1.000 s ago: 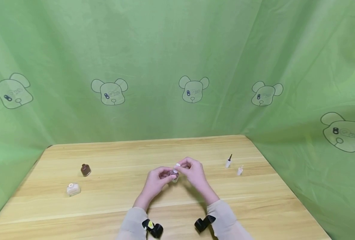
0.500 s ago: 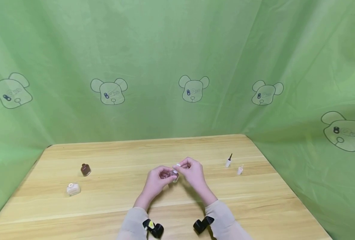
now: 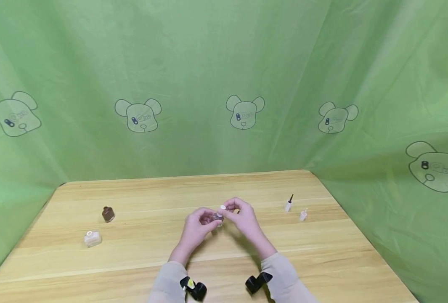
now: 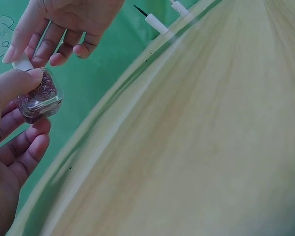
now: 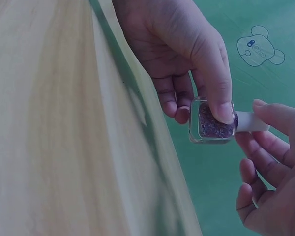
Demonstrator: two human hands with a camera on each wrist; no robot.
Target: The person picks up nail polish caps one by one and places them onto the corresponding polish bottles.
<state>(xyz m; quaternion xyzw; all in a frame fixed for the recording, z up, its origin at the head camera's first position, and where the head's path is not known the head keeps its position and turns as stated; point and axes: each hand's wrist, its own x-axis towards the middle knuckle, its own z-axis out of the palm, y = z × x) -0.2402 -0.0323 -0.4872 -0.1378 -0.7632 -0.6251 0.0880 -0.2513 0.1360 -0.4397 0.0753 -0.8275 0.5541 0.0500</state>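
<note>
My left hand [image 3: 196,228] holds a small clear bottle of dark purple glitter nail polish [image 5: 215,129] between thumb and fingers, above the middle of the table. At its neck, my right hand [image 3: 244,216] pinches the white cap [image 5: 250,121] between thumb and forefinger, the other fingers loosely bent. In the right wrist view a dark ring of neck shows between cap and glass. Whether the cap is screwed tight I cannot tell. The bottle lies tilted in the left wrist view, the left thumb across its shoulder.
On the wooden table [image 3: 140,269], an uncapped dark brown polish bottle [image 3: 108,214] and an uncapped pale one [image 3: 93,239] stand at the left. At the right stand a white cap with dark brush [image 3: 288,205] and another with pale brush [image 3: 303,215]. A green curtain [image 3: 193,147] surrounds the table.
Both hands stay at the same place with the bottle. The right fingertips shift slightly at the cap, whose white top now shows more. The other bottles and caps have not moved.
</note>
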